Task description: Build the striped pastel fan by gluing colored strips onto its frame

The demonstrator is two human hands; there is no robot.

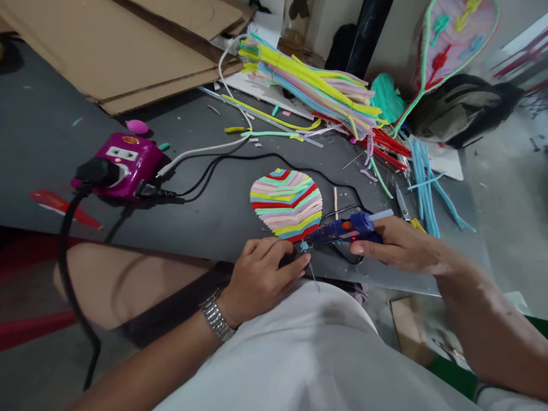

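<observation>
An oval piece covered in chevron stripes of coloured pipe cleaners lies on the grey table. My left hand is closed at its lower edge, fingertips bent over the rim and the thumb underneath; the exact grip is partly hidden. A short light-blue bit shows beside the thumb, and a thin wire points down from there. In my right hand is a blue glue gun, a glue stick jutting from its back. Its nozzle is close to the oval's lower edge.
A purple power socket with black cords stands at left. Cardboard sheets lie behind it. Bundled pipe cleaners fill the back. Scissors and blue strips are at right. A decorated pink fan shape rises behind.
</observation>
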